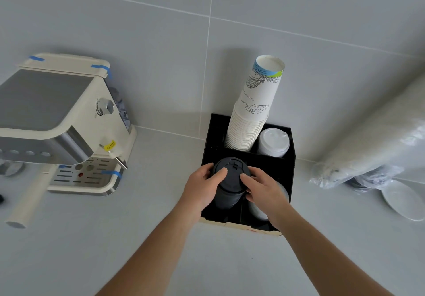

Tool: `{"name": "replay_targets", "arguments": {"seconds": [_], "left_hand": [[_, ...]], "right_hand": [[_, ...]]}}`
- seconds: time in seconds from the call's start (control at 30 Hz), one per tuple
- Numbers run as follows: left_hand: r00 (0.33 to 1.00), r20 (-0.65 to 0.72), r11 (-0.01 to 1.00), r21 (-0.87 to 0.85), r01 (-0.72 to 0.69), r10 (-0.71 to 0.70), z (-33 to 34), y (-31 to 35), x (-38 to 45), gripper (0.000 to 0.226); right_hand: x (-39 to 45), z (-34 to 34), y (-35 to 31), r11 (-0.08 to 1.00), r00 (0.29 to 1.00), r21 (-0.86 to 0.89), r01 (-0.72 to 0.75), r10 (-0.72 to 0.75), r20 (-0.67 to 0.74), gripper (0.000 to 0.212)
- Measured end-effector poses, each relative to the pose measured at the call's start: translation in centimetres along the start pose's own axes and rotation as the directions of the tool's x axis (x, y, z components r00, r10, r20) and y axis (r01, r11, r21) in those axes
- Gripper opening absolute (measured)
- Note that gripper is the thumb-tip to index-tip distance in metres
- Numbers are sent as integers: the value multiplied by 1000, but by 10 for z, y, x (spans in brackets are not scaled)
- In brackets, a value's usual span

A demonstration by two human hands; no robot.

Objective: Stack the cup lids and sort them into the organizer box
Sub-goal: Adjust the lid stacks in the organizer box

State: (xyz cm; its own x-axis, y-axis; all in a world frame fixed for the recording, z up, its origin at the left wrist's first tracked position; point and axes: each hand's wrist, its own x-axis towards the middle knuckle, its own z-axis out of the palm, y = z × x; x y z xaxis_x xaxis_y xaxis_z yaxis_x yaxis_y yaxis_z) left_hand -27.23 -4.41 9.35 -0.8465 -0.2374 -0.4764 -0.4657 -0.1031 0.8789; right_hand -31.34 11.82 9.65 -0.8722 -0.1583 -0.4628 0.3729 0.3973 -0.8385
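Black lids (231, 180), stacked, are sitting partway into the front-left compartment of the organizer box (292, 157). We are wrapping our left hand (202, 187) and right hand (264, 187) around the stack; we are better lowering it straight, keeping it clear of the divider.

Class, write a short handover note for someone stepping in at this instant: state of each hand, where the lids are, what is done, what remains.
Left hand and right hand: both clasp the stack of black plastic cup lids, standing in the front-left compartment of the black organizer box.
Stack of white plastic lids: back-right compartment, beside the tall stack of white paper cups.
Done: black stack placed, not yet released.
Left: let go; the front-right compartment is partly hidden.
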Motion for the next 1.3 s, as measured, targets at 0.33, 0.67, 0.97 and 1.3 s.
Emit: {"name": "replay_targets", "arguments": {"seconds": [0.33,0.67,0.97,1.3], "left_hand": [[997,-70,999,20,-26,27,-12,-8,-37,58],[997,71,995,98,18,-25,36,-51,-68,10],[975,222,903,419,-93,-3,100,-40,-39,71],[980,185,896,443,-22,-68,116,-35,-21,59]], "right_hand": [[-12,-20,-2,991,996,-122,59,-67,-60,44],[-21,-88,41,917,967,-398,-32,-73,-244,46],[-14,-75,63,724,980,-687,58,-172,-99,68],[-14,-75,72,633,981,-771,73,-185,-59,51]]}}
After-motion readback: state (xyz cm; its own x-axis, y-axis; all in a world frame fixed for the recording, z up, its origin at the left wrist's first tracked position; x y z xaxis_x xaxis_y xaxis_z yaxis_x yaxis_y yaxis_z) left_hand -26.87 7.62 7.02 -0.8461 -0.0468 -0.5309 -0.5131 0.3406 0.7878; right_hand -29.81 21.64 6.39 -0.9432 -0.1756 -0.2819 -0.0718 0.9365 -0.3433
